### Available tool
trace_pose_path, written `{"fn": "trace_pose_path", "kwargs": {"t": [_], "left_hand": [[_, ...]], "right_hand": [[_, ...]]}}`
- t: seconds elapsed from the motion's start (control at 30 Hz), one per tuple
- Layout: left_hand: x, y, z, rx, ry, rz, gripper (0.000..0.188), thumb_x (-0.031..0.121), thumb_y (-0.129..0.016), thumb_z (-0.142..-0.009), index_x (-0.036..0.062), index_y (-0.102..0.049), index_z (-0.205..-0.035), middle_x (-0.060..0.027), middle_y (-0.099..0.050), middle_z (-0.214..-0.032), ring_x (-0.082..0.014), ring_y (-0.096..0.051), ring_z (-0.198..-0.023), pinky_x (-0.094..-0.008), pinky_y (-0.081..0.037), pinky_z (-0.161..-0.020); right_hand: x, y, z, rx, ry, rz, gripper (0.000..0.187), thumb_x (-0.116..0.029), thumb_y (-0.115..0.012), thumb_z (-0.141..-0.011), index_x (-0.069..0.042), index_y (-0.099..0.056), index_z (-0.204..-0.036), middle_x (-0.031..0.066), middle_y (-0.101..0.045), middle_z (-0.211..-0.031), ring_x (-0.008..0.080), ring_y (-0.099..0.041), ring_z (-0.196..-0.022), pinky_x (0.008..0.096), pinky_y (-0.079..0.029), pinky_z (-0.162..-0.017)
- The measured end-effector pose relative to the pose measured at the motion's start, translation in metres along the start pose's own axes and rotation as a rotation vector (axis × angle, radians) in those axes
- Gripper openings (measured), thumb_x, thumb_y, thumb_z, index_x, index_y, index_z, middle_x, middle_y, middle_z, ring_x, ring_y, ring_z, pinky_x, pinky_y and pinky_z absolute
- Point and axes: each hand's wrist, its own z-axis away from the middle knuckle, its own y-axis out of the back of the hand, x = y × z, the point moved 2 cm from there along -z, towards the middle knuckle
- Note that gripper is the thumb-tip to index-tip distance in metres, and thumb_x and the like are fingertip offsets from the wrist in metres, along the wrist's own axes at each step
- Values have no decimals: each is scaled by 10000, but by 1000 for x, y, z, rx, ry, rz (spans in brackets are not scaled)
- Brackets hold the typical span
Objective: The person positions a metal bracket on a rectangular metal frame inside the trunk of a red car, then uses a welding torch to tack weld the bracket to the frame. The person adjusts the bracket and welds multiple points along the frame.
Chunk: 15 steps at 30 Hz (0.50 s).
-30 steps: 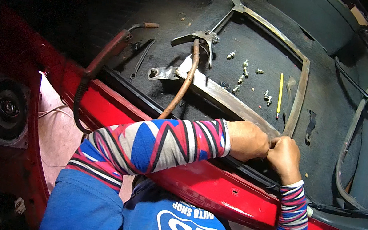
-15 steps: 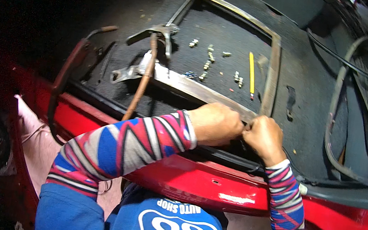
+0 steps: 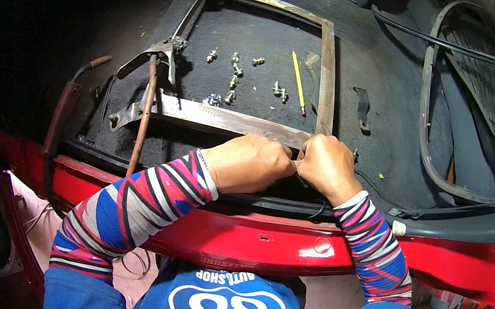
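A bare metal rectangular frame (image 3: 221,116) lies on dark carpet, with bracket-like tabs at its left corners. My left hand (image 3: 249,162) is closed in a fist at the near bar, close to the frame's near right corner. Against it, knuckle to knuckle, sits my right hand (image 3: 327,166), also closed, just below that corner. Whatever the fingers hold is hidden, though a small dark bit shows between the two fists. Inside the frame lie several bolts with nuts (image 3: 234,76) and a yellow pencil (image 3: 299,84).
A copper-coloured rod (image 3: 146,110) crosses the frame's left end. Further left stands a rusty bent bar (image 3: 61,117). A black strap (image 3: 362,109) lies right of the frame, and a looped rubber seal (image 3: 423,110) beyond it. A red body panel edge (image 3: 236,233) runs in front of me.
The whole view has shifted, so the frame and both hands appear further left. Both fists stay together at the same corner of the frame.
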Motion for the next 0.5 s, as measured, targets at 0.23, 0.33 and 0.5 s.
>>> {"fn": "trace_pose_path", "kwargs": {"t": [0.23, 0.33, 0.5], "left_hand": [[-2, 37, 6, 106, 106, 72, 178, 77, -697, -838, 5, -670, -999, -195, -661, -900, -423, -668, -850, -450, -564, -752], [-1, 78, 20, 435, 141, 300, 233, 11, -760, -851, 15, -690, -1073, -111, -688, -941, -179, -679, -767, -319, -551, -640], [-6, 131, 87, 863, 201, 489, 369, 254, -492, -1086, -21, -609, -1304, -79, -702, -1034, -74, -591, -761, -240, -498, -706]], "right_hand": [[1, 1, 1, 12, 44, -1, 281, -337, -842, -701, -65, -778, -731, 219, -701, -712, 394, -726, -709, 478, -585, -689], [-1, 5, 2, -51, 42, -15, 298, -334, -837, -724, -46, -769, -751, 217, -716, -753, 399, -730, -736, 479, -590, -696], [-11, 16, 12, 59, 294, -135, 298, -344, -819, -766, -57, -743, -739, 194, -707, -741, 378, -712, -711, 469, -564, -656]]}}
